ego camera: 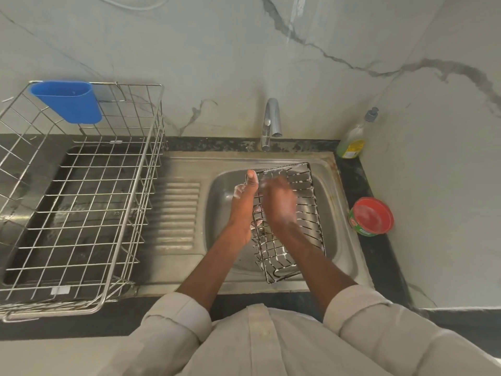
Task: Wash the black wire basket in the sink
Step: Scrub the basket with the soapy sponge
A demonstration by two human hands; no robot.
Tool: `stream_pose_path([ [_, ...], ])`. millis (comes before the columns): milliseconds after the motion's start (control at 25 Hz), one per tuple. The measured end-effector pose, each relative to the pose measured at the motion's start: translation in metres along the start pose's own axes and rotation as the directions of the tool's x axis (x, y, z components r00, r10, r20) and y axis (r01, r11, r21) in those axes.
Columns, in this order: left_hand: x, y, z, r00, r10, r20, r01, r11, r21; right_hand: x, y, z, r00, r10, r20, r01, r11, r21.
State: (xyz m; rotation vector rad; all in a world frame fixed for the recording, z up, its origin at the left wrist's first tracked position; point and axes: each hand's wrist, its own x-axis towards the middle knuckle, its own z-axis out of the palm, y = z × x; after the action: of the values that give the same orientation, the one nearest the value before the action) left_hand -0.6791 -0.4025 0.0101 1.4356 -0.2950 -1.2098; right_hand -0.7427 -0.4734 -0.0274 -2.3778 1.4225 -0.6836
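Over the sink point(341, 256), the left hand point(242, 210) grips the soapy black wire basket point(301, 229). The right hand point(279, 204) rests inside it, blurred; its finger state cannot be told.

One head-worn camera looks steeply down from above the sink point(349, 256), facing the wall behind it, close over the basin.

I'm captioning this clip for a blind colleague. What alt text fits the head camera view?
A person's left hand grips the side of a soapy black wire basket standing tilted in a steel sink, while the blurred right hand rubs its wires. A large steel dish rack with a blue cup sits left; a soap bottle and red tub sit right.
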Motion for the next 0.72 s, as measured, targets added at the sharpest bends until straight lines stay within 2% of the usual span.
stream_pose_path([
  [80,0.007,-0.004,-0.003,0.999,0.008,-0.033,-0.009,1.000,-0.022,-0.009,-0.003,0.004,0.974,-0.204,0.093,0.198,0.977,0.076],
  [120,0.009,-0.005,-0.006,0.998,0.003,-0.058,-0.004,1.000,-0.026,-0.009,0.001,0.002,0.971,-0.228,0.071,0.222,0.971,0.085],
  [160,0.010,-0.004,-0.010,0.998,-0.008,-0.067,0.006,0.999,-0.032,-0.008,0.011,0.001,0.980,-0.196,0.021,0.195,0.979,0.066],
  [280,0.010,-0.001,-0.016,0.998,-0.045,-0.039,0.042,0.996,-0.072,-0.012,0.035,0.002,0.986,0.140,-0.096,-0.144,0.989,-0.033],
  [320,0.013,-0.004,-0.017,0.998,-0.050,-0.037,0.047,0.996,-0.077,-0.014,0.035,0.003,0.976,0.191,-0.105,-0.192,0.981,0.004],
  [360,0.012,-0.004,-0.017,0.998,-0.041,-0.037,0.037,0.996,-0.085,-0.016,0.030,0.004,0.984,0.154,-0.089,-0.149,0.987,0.060],
  [440,0.015,-0.007,-0.017,0.997,-0.039,-0.065,0.032,0.994,-0.102,-0.025,0.020,0.011,0.987,-0.159,-0.014,0.159,0.978,0.135],
  [480,0.017,-0.006,-0.018,0.996,-0.038,-0.080,0.030,0.994,-0.105,-0.032,0.017,0.014,0.949,-0.312,0.046,0.303,0.943,0.134],
  [520,0.018,-0.006,-0.019,0.995,-0.044,-0.087,0.035,0.994,-0.105,-0.037,0.016,0.013,0.923,-0.374,0.094,0.363,0.924,0.117],
  [560,0.018,-0.006,-0.020,0.995,-0.050,-0.083,0.040,0.993,-0.109,-0.037,0.019,0.010,0.936,-0.337,0.104,0.329,0.940,0.088],
  [640,0.017,-0.006,-0.022,0.996,-0.056,-0.067,0.048,0.992,-0.120,-0.031,0.029,0.004,0.999,-0.038,-0.006,0.038,0.999,-0.005],
  [680,0.015,-0.006,-0.022,0.997,-0.057,-0.053,0.051,0.992,-0.119,-0.029,0.033,0.002,0.992,0.109,-0.065,-0.111,0.994,-0.023],
  [720,0.016,-0.009,-0.022,0.997,-0.065,-0.045,0.059,0.991,-0.119,-0.026,0.033,0.002,0.980,0.178,-0.092,-0.179,0.984,0.004],
])
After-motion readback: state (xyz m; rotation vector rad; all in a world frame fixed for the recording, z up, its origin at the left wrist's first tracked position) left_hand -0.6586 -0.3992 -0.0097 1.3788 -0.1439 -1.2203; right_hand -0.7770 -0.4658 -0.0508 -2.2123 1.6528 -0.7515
